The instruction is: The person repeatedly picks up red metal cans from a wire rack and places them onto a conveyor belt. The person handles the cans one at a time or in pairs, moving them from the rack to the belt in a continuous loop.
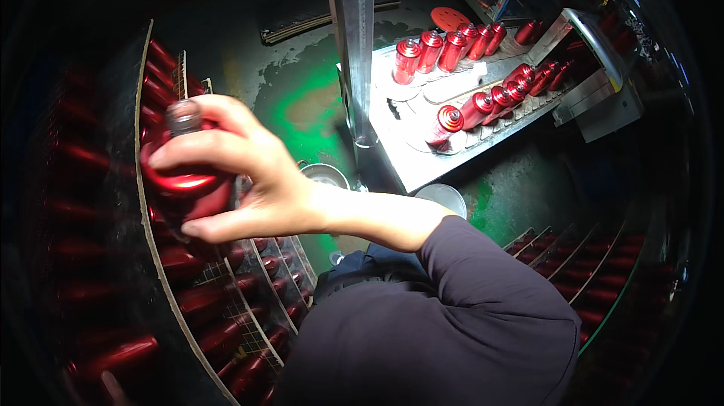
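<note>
My right hand (253, 179) reaches across to the left. Its fingers wrap round the shoulder of a glossy red bottle (188, 183) with a dark bare neck, held upright or slightly tilted above a rack. In the dividered rack (147, 210) lie several more red bottles (207, 296) in rows. At the lower left edge, a finger of what seems to be my left hand (113, 387) shows beside another red bottle (117, 357); the rest of that hand is out of the picture, so its grip is hidden.
On a white conveyor table (403, 168) at the right, several red bottles (407, 61) stand in two rows. A metal post (354, 44) rises before it. Round pails (443, 198) stand below, and a second rack of red bottles (596, 274) fills the lower right.
</note>
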{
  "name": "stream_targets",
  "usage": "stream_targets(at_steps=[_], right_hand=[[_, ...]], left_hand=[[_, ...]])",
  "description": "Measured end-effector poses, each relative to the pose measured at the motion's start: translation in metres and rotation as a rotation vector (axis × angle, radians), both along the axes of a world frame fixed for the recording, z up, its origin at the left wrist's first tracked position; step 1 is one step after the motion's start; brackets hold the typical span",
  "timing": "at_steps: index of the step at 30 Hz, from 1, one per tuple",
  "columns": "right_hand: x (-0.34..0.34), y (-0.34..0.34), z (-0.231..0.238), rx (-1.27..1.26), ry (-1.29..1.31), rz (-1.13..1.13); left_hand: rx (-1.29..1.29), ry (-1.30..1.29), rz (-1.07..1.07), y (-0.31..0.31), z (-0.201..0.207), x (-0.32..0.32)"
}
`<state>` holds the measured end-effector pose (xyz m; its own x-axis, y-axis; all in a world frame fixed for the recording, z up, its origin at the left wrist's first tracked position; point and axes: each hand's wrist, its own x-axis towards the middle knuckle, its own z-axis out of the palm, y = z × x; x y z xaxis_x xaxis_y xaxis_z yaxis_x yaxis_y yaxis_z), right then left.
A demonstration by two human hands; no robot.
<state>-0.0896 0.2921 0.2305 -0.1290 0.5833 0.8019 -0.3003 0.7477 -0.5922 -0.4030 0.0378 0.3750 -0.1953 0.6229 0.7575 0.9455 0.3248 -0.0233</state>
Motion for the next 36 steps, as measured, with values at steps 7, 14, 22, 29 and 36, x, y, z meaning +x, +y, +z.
stream_targets(at_steps=[7, 14, 22, 29, 36], right_hand=[[0.259, -0.070, -0.098, -0.899, 0.227, -0.109], [0.395, -0.175, -0.231, -1.267, 0.804, -0.321], [0.424, -0.238, -0.365, -1.418, 1.157, -0.029], [0.426, -0.250, -0.402, -1.291, 1.922, 0.477], [0.427, -0.229, -0.387, -1.440, 1.782, 0.215]], left_hand=[[-0.371, -1.097, -0.837, 0.148, -0.074, 0.109], [-1.041, -1.967, -0.710, 0.249, -0.213, 0.208], [-1.251, -2.497, -0.232, 0.284, -0.365, 0.223], [-1.065, -2.958, -0.133, 0.277, -0.450, 0.196], [-1.042, -3.279, -0.062, 0.278, -0.485, 0.184]])
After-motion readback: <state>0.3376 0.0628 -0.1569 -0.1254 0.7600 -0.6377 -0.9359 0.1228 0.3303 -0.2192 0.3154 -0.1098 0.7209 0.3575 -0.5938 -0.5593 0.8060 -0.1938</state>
